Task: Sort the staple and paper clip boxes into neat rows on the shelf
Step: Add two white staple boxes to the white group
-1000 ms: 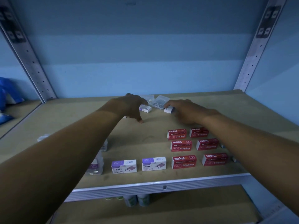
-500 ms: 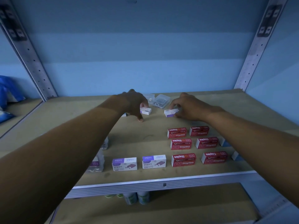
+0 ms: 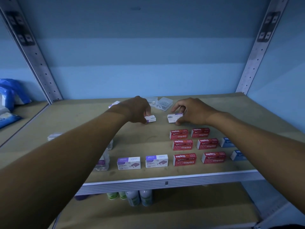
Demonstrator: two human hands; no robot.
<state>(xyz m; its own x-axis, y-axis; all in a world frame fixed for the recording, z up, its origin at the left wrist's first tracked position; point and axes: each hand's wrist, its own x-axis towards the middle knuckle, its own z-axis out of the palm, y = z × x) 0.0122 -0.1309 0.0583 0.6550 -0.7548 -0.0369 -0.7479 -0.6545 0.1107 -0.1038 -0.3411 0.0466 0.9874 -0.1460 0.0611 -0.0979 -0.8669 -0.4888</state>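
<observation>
As arms reach, left hand point(image 3: 137, 111), right hand point(image 3: 192, 111) pinch boxes

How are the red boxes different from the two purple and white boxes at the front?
The red boxes are red all over; the purple and white boxes are mostly white with purple tops. Six red boxes show, in three rows; the purple and white pair sits only in the front row. All say "Staples".

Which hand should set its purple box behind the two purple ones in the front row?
Probably left. The left hand holds its box almost straight behind the front purple boxes; the right hand sits behind the red boxes.
</observation>
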